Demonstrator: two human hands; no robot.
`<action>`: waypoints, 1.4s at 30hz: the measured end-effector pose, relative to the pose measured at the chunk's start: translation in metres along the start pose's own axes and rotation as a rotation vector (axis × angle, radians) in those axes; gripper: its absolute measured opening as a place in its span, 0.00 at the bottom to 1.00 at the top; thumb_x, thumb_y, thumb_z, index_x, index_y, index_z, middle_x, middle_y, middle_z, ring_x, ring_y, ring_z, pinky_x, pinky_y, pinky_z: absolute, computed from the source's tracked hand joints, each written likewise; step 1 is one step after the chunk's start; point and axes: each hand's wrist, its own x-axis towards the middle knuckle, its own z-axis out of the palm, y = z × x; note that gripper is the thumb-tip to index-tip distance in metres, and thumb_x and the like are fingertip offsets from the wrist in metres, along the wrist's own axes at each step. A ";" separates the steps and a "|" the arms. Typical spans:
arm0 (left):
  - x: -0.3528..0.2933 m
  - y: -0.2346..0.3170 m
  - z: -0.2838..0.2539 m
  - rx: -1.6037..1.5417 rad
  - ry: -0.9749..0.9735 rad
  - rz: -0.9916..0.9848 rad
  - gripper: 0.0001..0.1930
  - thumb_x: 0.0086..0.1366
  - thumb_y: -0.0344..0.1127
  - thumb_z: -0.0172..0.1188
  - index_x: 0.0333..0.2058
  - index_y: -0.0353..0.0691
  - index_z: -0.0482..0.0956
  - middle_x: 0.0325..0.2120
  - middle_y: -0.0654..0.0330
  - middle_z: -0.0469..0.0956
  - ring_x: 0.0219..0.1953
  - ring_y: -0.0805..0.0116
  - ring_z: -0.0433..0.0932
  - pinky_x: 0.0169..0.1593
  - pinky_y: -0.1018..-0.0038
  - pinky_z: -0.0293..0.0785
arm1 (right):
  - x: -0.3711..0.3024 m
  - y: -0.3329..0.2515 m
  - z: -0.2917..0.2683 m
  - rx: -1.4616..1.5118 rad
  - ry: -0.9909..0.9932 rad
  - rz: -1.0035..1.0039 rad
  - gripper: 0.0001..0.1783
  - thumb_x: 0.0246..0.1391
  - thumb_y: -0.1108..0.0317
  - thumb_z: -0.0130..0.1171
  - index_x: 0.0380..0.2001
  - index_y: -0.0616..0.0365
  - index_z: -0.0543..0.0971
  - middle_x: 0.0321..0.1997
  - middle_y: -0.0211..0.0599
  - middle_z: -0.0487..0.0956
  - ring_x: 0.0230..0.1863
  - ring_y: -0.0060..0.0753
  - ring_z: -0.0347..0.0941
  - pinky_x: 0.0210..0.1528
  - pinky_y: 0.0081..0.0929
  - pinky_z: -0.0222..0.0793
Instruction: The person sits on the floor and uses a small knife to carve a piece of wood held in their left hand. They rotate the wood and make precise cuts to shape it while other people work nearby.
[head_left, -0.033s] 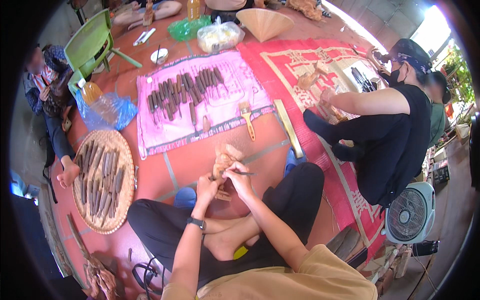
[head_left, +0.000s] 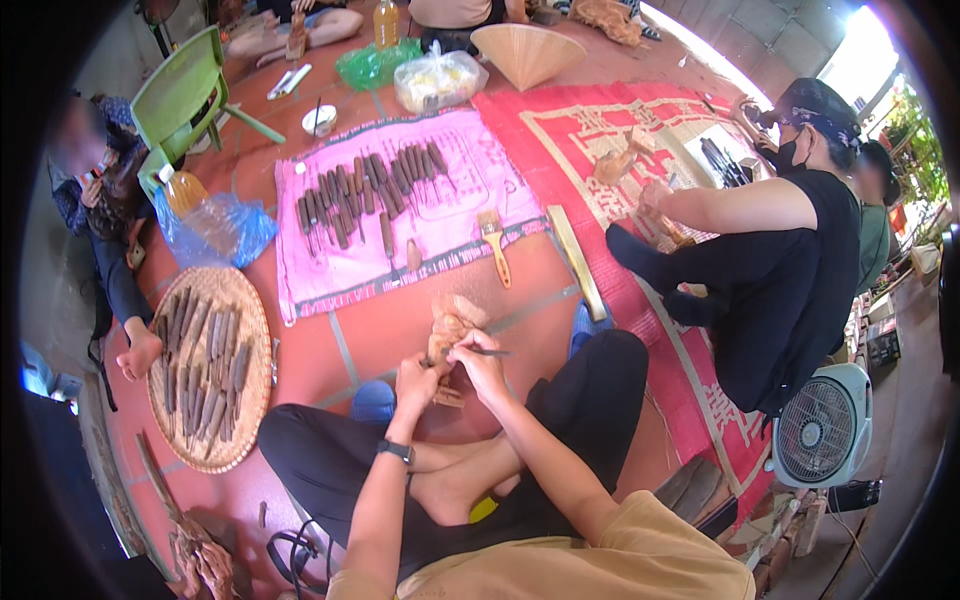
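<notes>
Little separates this moment from the one just before: the whole view sits a touch lower, and the fingers of the bare right hand (head_left: pixel 482 368) look slightly more gathered around a slim, dark, rod-like tool (head_left: pixel 494 352). The bare left hand (head_left: pixel 416 380), with a dark-strapped watch (head_left: pixel 396 450) on its wrist, stays closed against the side of a pale brown, knobbly carved piece of wood (head_left: pixel 447 325). The two hands meet close together at its middle. The wood stands on the red tiled floor (head_left: pixel 390 320), in front of the person's crossed legs, its upper part and foot showing past the fingers. Since neither grip lets go, the work appears to remain at the same spot; whether the tool's tip bites into the wood cannot be told, as the fingers hide it.

Beyond the wood, a pink printed cloth (head_left: pixel 335 272) bears rows of dark-handled hand tools (head_left: pixel 364 185), unmoved, and a flat brush with a wooden handle (head_left: pixel 494 240) lies across its near edge. More brown tools lie on a round woven tray (head_left: pixel 253 310) to the left. On the right, beside a neighbour in black (head_left: pixel 780 260), another pale wooden carving (head_left: pixel 612 165) now shows a somewhat different outline
</notes>
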 end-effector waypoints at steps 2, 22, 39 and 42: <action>0.002 -0.004 0.000 0.017 -0.003 -0.001 0.17 0.54 0.44 0.72 0.30 0.33 0.84 0.22 0.54 0.83 0.26 0.65 0.83 0.31 0.67 0.75 | 0.000 0.005 0.004 -0.022 0.014 -0.021 0.05 0.49 0.81 0.61 0.25 0.61 0.76 0.27 0.38 0.81 0.31 0.24 0.79 0.36 0.23 0.74; 0.004 -0.009 -0.002 -0.174 -0.048 -0.024 0.16 0.53 0.37 0.72 0.36 0.31 0.85 0.25 0.54 0.85 0.28 0.68 0.83 0.33 0.69 0.76 | -0.004 -0.002 0.008 0.030 0.004 -0.041 0.04 0.48 0.80 0.61 0.24 0.63 0.77 0.25 0.36 0.81 0.27 0.22 0.77 0.33 0.21 0.73; 0.011 -0.019 -0.003 -0.094 -0.014 0.035 0.16 0.53 0.39 0.71 0.35 0.31 0.85 0.25 0.51 0.85 0.27 0.64 0.83 0.33 0.67 0.76 | -0.004 0.002 0.011 -0.152 -0.001 -0.117 0.06 0.50 0.82 0.59 0.24 0.62 0.75 0.25 0.33 0.79 0.29 0.22 0.78 0.33 0.21 0.74; 0.006 -0.012 -0.003 -0.096 -0.019 0.018 0.16 0.53 0.39 0.72 0.35 0.31 0.85 0.25 0.50 0.85 0.28 0.64 0.83 0.34 0.67 0.77 | -0.006 0.002 0.010 -0.147 -0.008 -0.125 0.06 0.50 0.82 0.60 0.24 0.62 0.74 0.25 0.33 0.79 0.29 0.22 0.78 0.33 0.21 0.75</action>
